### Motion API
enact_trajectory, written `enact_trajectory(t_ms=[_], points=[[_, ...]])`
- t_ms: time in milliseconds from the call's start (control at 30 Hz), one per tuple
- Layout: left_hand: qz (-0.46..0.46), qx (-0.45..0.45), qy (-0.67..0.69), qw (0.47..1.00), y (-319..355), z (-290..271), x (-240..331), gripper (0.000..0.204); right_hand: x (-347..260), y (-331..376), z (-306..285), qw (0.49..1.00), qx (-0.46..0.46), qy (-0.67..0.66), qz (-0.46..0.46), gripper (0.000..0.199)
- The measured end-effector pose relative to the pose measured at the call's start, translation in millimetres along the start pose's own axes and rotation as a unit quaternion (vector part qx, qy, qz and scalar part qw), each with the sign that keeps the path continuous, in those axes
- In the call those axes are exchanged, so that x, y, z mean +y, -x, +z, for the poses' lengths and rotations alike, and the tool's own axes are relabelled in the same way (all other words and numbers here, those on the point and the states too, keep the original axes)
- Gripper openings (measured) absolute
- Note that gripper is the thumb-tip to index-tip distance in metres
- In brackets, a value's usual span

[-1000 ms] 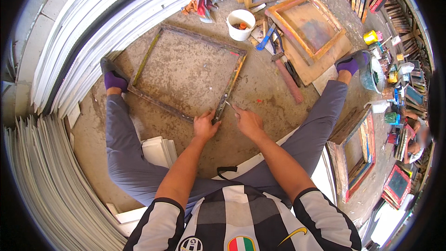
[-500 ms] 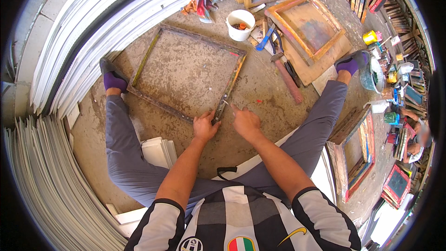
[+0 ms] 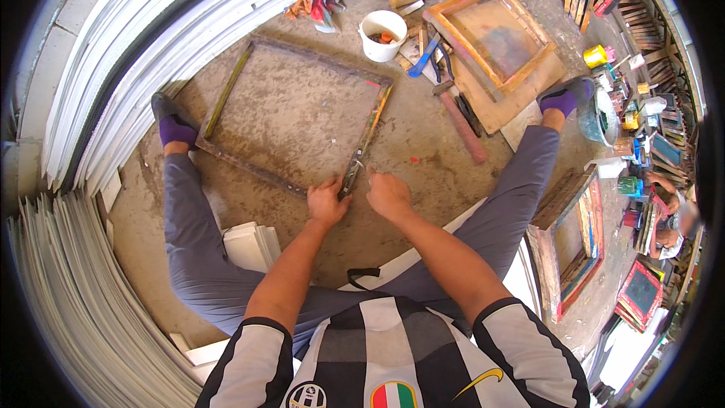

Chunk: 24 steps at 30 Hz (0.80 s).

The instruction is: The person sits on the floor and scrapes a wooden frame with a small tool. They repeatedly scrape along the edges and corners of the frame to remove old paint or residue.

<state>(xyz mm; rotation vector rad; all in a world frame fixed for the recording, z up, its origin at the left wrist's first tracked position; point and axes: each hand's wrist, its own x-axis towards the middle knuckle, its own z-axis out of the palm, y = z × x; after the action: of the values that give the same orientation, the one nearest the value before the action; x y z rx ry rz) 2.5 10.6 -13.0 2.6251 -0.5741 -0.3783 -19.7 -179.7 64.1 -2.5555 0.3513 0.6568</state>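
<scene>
A worn, dark wooden frame [image 3: 255,171] lies flat on the floor between my legs, its inside open to the concrete. My left hand [image 3: 326,202] grips its near corner, with the fingers over the wood and the thumb by the right-hand bar. Just right of that bar, my right hand [image 3: 389,195] is closed, its fingers curled toward the wood. A thin, pale sliver [image 3: 359,165] shows at the bar beside those fingertips; it is too small to name, and I cannot tell whether the hand holds it.
Beyond the frame stand a white bucket [image 3: 382,36] and blue-handled pliers [image 3: 425,55]. A hammer [image 3: 461,122] lies to the right, below another wooden frame [image 3: 491,38]. White sheets [image 3: 72,279] are stacked at left. Paint pots [image 3: 596,57] and a person [image 3: 668,219] are at far right.
My right hand has shifted slightly left and its outstretched index finger has curled in. My left hand keeps its hold on the frame's corner. The whole view has shifted a little.
</scene>
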Motion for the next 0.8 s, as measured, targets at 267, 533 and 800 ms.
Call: enact_trajectory(t_ms=[267,533,800], points=[[-0.024,-0.025,0.008,0.999,-2,-1,-3,0.062,21,2,19,0.996,0.048,0.052,-0.046,0.057],[0.021,0.036,0.007,0.999,0,10,-8,0.062,0,2,19,0.99,0.039,0.131,-0.028,0.053],[-0.002,0.008,0.026,1.0,2,-5,5,0.06,6,3,5,0.993,-0.006,-0.115,0.024,0.051]])
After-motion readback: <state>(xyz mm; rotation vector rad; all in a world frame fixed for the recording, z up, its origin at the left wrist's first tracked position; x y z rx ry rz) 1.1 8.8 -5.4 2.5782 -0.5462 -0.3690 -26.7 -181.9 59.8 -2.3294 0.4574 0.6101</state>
